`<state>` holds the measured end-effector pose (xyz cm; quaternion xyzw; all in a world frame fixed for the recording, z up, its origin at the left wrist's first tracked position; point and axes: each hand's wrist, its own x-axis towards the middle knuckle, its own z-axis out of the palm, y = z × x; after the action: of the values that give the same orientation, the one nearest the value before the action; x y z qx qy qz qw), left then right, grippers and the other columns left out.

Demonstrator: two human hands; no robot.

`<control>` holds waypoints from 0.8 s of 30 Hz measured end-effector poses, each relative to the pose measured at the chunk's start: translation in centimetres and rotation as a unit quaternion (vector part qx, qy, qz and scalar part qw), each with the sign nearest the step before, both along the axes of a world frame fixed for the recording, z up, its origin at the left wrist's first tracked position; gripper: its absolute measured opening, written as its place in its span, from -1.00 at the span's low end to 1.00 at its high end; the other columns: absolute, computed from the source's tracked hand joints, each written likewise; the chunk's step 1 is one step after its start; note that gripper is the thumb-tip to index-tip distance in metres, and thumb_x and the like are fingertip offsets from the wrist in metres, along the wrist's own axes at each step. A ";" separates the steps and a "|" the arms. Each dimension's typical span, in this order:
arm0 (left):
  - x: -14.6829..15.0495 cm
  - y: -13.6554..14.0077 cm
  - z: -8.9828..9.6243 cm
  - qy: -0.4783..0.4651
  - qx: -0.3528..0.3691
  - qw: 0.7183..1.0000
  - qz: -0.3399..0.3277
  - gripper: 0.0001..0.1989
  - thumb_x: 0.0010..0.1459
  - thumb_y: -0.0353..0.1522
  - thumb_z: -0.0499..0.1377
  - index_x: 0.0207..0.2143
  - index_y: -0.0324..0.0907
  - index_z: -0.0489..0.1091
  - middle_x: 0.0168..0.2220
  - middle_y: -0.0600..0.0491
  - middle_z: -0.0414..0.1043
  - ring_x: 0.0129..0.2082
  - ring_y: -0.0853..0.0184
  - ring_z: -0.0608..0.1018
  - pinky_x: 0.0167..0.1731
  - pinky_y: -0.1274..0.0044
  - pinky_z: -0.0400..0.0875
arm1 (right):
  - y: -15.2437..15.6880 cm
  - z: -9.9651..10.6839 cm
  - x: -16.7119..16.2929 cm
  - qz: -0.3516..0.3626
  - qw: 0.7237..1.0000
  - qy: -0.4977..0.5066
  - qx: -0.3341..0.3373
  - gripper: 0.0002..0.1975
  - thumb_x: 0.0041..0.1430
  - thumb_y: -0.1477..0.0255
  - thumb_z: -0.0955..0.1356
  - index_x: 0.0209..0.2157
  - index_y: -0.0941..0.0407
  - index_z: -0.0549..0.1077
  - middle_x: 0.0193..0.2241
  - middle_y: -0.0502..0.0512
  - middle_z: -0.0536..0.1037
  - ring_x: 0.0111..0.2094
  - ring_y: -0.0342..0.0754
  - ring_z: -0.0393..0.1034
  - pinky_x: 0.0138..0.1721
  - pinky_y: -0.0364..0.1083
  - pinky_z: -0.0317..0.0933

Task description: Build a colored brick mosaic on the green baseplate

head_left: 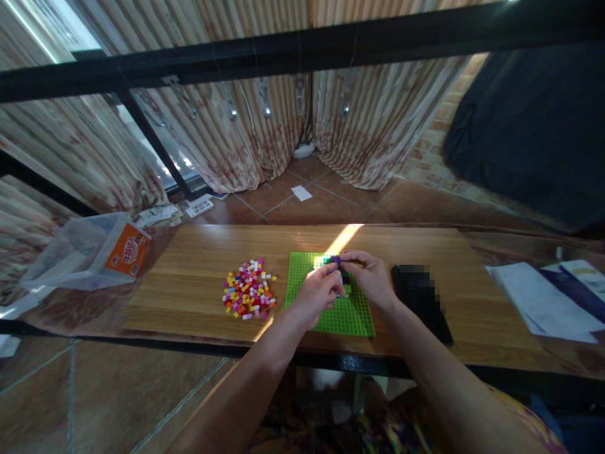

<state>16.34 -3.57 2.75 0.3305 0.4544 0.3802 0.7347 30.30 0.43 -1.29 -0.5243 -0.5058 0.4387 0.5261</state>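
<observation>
Both of my hands meet over a green studded baseplate (350, 321) on the wooden table. My right hand (373, 277) pinches a small purple toy brick (335, 259) between thumb and forefinger. Close against it, my left hand (317, 295) has its fingers curled, its fingertips at the near side of the purple brick; what they hold is hidden. Some teal and white bricks (321, 260) show beside the fingertips in a patch of sunlight. Left of the plate lies a loose pile of small coloured bricks (249, 290), in red, yellow, white, pink and orange.
A black, partly blurred flat object (420, 302) lies right of the plate. Beyond the table's left end stands a clear plastic bin (80, 252) with an orange label. Papers (543, 296) lie at the far right. A dark metal bar (283, 53) crosses in front of the curtains.
</observation>
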 end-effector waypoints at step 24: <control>-0.9 -0.1 1.1 -0.100 -0.078 0.986 0.109 -0.70 0.26 -0.20 0.02 -0.21 -0.29 0.34 -0.58 0.07 0.39 -0.72 0.57 0.27 -0.72 0.74 0.06 | -0.5 0.5 0.8 -0.030 0.999 0.011 0.041 -0.82 -0.04 0.30 0.45 -0.39 0.10 0.53 -0.35 0.06 0.55 -0.32 -0.06 0.43 -0.24 -0.03 0.32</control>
<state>15.40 -3.70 3.85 0.1811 0.4398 0.4528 0.7541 31.09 -0.09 -0.83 -0.5120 -0.5017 0.4077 0.5657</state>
